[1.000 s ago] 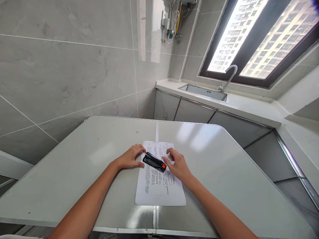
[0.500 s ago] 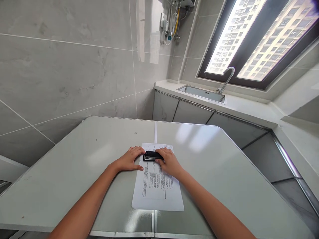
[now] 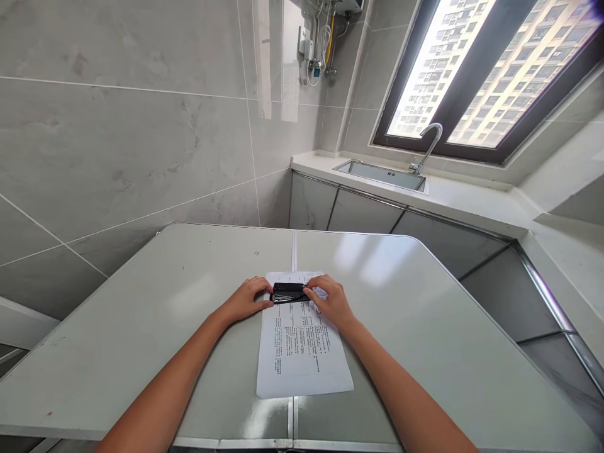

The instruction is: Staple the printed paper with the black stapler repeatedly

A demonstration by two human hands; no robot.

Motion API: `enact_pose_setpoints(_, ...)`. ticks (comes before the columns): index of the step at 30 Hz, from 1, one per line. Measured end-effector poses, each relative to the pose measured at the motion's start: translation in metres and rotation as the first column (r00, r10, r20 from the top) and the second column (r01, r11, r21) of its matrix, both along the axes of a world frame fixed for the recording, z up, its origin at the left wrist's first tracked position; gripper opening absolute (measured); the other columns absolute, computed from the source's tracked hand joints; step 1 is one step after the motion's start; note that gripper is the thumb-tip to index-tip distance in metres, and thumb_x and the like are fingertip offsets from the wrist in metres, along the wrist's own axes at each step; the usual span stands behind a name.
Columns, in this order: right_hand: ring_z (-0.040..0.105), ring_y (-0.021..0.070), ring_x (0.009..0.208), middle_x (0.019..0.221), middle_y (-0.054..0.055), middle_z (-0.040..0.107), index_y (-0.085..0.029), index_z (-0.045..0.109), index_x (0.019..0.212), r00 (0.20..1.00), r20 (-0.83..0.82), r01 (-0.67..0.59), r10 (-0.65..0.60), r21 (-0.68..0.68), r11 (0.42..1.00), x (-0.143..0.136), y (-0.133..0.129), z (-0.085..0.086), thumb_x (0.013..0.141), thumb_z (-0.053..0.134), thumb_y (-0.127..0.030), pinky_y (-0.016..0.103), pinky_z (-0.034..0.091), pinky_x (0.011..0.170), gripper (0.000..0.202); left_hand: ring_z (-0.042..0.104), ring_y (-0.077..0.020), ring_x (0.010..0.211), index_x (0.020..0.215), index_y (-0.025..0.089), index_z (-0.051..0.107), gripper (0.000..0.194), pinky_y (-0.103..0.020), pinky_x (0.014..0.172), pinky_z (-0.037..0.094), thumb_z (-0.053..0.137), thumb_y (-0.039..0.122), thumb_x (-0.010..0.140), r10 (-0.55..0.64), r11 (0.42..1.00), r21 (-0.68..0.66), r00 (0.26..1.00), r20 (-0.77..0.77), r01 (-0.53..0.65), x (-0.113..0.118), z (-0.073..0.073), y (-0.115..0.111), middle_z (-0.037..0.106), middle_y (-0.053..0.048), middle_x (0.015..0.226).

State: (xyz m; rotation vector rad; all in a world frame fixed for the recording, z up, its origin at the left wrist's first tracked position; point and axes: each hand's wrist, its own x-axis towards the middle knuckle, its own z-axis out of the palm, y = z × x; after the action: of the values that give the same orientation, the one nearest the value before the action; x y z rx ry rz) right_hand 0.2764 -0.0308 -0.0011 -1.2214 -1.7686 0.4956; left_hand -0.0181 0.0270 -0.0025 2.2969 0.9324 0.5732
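Note:
A black stapler (image 3: 289,293) lies crosswise over the upper part of a white printed sheet (image 3: 306,371). Its upper and lower parts look spread apart, with a shiny strip showing between them. At the stapler's left end, my left hand (image 3: 248,298) pinches it between thumb and fingers. My right hand (image 3: 333,301) grips the other end, thumb and forefinger closed on it. The right fingers cover part of that end and a bit of the sheet's top right. Whether more sheets lie underneath, I cannot tell.
The pale folding table (image 3: 212,264) has a metal seam (image 3: 293,415) down its middle, under the paper. Past its far right edge runs a counter (image 3: 462,198) with a sink (image 3: 382,175) and a faucet (image 3: 429,146). A grey tiled wall (image 3: 141,138) stands at the left.
My left thumb has moved up off the paper to the stapler's end. The stapler's parts now look spread apart, and my right hand has shifted right. The sheet's lower part has swung slightly right.

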Motion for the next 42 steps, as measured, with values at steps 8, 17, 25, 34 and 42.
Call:
enact_pose_setpoints(8,0.070,0.0229,0.091,0.089,0.004,0.077,-0.025,0.075,0.069,0.991,-0.112,0.059,-0.072,-0.110,0.992,0.002,0.004,0.001,0.095,0.056,-0.033,0.040,0.054,0.087,0.033,0.059,-0.0269,0.106,0.102,0.024,0.074,0.032,-0.041,0.096,0.047,0.077,0.049,0.083,0.063,0.994,-0.095,0.996,0.068,-0.056,0.000,-0.001,0.000,0.066,-0.007,0.112)
enact_pose_setpoints(17,0.067,0.0234,0.101,0.103,0.006,0.075,-0.024,0.075,0.093,0.999,-0.035,-0.003,0.001,-0.045,0.999,-0.010,0.010,0.007,0.096,0.062,-0.038,0.040,0.052,0.092,0.020,0.059,-0.0261,0.101,0.096,0.022,0.070,0.027,-0.039,0.091,0.047,0.078,0.044,0.083,0.023,0.999,-0.036,0.998,0.061,-0.021,0.000,-0.002,0.001,0.068,-0.007,0.106)
enact_pose_setpoints(25,0.069,0.0230,0.095,0.102,0.003,0.076,-0.024,0.072,0.110,0.988,0.118,-0.073,0.096,-0.182,0.981,-0.037,0.014,-0.008,0.082,0.077,-0.023,0.040,0.052,0.089,0.028,0.059,-0.0263,0.100,0.103,0.024,0.070,0.033,-0.041,0.095,0.045,0.078,0.047,0.081,0.049,0.999,0.002,0.998,0.044,-0.049,-0.001,-0.001,-0.003,0.068,-0.006,0.106)
enact_pose_setpoints(34,0.067,0.0254,0.106,0.110,0.006,0.076,-0.028,0.070,0.118,0.969,0.240,-0.039,-0.051,0.357,0.933,-0.047,-0.007,-0.001,0.096,0.055,-0.011,0.044,0.057,0.093,0.032,0.063,-0.0275,0.122,0.105,0.019,0.068,0.034,-0.040,0.098,0.053,0.055,0.050,0.099,0.711,0.661,-0.750,0.324,0.625,-0.004,0.024,0.011,-0.013,0.068,-0.013,0.131)
enact_pose_setpoints(42,0.071,0.0243,0.113,0.122,0.006,0.075,-0.034,0.067,0.129,0.888,0.459,-0.239,0.012,0.438,0.867,-0.053,-0.011,-0.002,0.101,0.059,-0.014,0.047,0.061,0.101,0.035,0.073,-0.0221,0.108,0.097,0.011,0.070,0.022,-0.034,0.095,0.059,0.053,0.023,0.102,0.847,0.397,-0.842,0.208,0.490,0.366,0.033,0.008,-0.015,0.076,-0.017,0.113)
